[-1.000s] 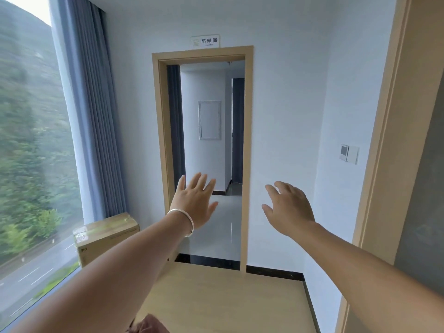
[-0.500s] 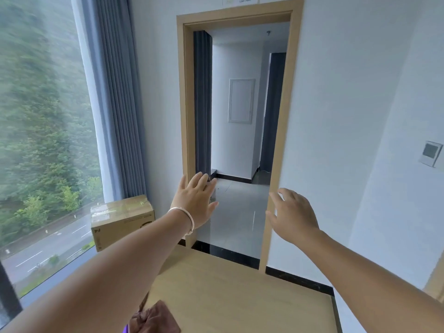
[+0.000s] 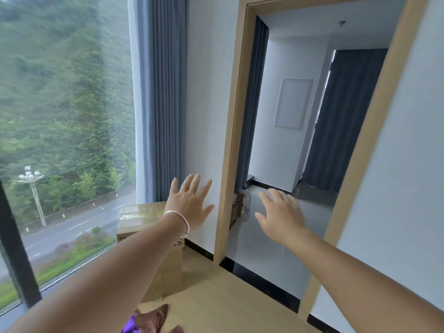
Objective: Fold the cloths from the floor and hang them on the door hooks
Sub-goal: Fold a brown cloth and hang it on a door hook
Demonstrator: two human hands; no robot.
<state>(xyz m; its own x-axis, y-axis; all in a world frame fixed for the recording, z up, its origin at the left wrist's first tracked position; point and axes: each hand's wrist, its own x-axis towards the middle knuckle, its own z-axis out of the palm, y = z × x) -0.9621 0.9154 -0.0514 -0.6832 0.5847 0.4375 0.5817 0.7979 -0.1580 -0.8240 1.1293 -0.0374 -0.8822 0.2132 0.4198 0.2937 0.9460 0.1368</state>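
Both my arms reach forward at chest height. My left hand (image 3: 189, 204), with a silver bracelet at the wrist, has its fingers spread and holds nothing. My right hand (image 3: 280, 213) is also spread, palm down, holding nothing. Far below them, at the bottom edge of the view, a brown cloth (image 3: 153, 317) lies crumpled on the wooden floor with a purple cloth (image 3: 129, 326) beside it. Only part of each cloth shows. No door hooks are in view.
A cardboard box (image 3: 141, 218) stands on the floor by the big window (image 3: 64, 140) and grey curtain (image 3: 163, 97). Ahead is an open doorway with a wooden frame (image 3: 228, 164); a bottle (image 3: 246, 197) stands just inside. White wall on the right.
The view has swung left and down: the doorway slid right, the window fills more of the left, and more of the cloths shows. Both hands stay spread in front.
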